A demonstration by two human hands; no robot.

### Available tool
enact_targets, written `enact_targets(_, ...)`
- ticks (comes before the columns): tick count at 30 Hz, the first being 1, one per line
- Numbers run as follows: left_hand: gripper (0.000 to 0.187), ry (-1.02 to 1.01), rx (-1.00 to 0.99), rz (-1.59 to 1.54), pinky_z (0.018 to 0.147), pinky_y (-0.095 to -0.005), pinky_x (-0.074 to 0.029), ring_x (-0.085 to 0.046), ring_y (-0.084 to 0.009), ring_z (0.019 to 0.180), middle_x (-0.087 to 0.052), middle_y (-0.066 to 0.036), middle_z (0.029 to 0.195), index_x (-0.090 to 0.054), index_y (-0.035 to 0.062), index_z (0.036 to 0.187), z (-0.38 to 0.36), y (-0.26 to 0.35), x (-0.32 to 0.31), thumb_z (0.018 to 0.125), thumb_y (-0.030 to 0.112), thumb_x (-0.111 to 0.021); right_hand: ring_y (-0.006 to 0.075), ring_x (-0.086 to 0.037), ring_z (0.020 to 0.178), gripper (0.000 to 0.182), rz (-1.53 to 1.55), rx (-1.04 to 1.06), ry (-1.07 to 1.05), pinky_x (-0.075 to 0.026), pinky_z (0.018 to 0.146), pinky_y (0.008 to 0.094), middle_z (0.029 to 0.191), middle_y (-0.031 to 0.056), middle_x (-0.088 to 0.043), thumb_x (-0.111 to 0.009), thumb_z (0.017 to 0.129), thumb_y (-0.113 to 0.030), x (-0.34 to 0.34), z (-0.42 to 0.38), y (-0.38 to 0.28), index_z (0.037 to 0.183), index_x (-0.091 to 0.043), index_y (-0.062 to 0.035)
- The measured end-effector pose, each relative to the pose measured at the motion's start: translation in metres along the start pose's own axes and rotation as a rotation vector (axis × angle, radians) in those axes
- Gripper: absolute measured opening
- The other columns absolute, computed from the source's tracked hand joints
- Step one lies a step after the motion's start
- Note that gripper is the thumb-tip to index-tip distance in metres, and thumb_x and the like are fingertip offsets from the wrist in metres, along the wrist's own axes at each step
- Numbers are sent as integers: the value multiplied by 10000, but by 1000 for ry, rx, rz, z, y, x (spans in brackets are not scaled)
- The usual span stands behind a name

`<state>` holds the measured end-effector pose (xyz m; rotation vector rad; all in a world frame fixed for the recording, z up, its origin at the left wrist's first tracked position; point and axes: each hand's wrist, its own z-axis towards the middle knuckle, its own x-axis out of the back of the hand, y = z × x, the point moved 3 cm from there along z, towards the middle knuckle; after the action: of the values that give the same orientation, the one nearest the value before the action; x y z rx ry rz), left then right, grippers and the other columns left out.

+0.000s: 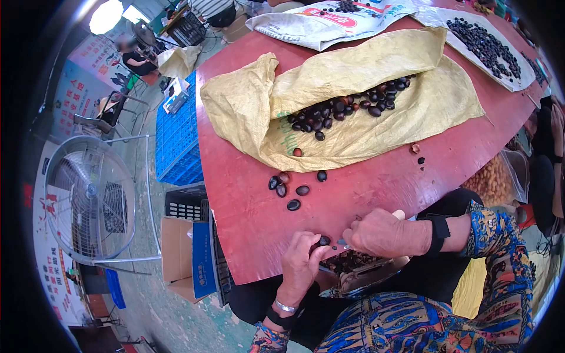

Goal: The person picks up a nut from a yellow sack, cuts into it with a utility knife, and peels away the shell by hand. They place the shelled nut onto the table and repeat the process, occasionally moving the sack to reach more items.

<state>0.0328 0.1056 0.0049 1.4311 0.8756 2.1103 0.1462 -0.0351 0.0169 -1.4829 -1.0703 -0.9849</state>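
Note:
My left hand (299, 263) is closed around a dark brown nut (323, 240), pinched between thumb and fingers at the table's near edge. Just to its right, my right hand (379, 233) is wrapped around a small knife (399, 215); the pale handle end sticks out behind the fist. The short blade points left toward the nut, apart from it as far as I can see. Below both hands, a container of dark shell pieces (351, 262) sits at my lap. Several loose glossy nuts (293, 205) lie on the red table (353, 188) ahead of my left hand.
A yellowish woven sack (353, 67) with a pile of dark nuts lies across the table. White sacks (329, 26) with more nuts are beyond. Blue crate (178, 138), cardboard box (176, 247) and large fan (91, 191) stand left. Peeled nuts (491, 179) fill a bag at right, near another person.

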Motion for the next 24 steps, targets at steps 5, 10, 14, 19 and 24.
enact_targets(5, 238, 35, -48, 70, 576, -288, -472, -583, -213, 673, -567, -93, 800, -597, 31, 893, 0, 6, 1, 693, 3, -723, 307, -654, 630, 248, 125, -74, 74, -512, 532, 395, 648, 146, -633, -590, 798, -294, 1, 2, 4, 723, -626, -60)
enact_targets(10, 229, 12, 83, 82, 548, -293, -458, -568, -193, 619, -551, -75, 773, -590, 50, 877, -2, 11, -1, 697, 13, -726, 355, -636, 621, 411, 294, -141, 130, -496, 530, 429, 632, 189, -609, -535, 861, -422, -3, 0, 8, 755, -610, -32)
enact_targets(14, 247, 10, 45, 103, 545, -297, -457, -566, -192, 617, -544, -76, 774, -593, 48, 905, 0, 15, -2, 697, 11, -722, 360, -633, 617, 391, 274, -126, 166, -494, 530, 437, 619, 186, -604, -536, 864, -409, 0, -1, 6, 773, -596, -34)
enact_targets(19, 278, 5, 14, 115, 545, -295, -454, -562, -201, 610, -542, -84, 785, -607, 43, 942, -1, 15, -1, 691, -2, -717, 366, -630, 613, 397, 255, -140, 165, -491, 528, 442, 613, 184, -599, -530, 870, -420, 4, -2, 9, 796, -589, -34)
enact_targets(24, 275, -6, 54, 120, 542, -294, -448, -556, -197, 609, -539, -73, 740, -611, 44, 943, -1, 18, -2, 693, -3, -717, 350, -624, 618, 280, 333, -128, 155, -486, 532, 434, 672, 160, -616, -549, 860, -316, 12, -1, 5, 800, -537, -44)
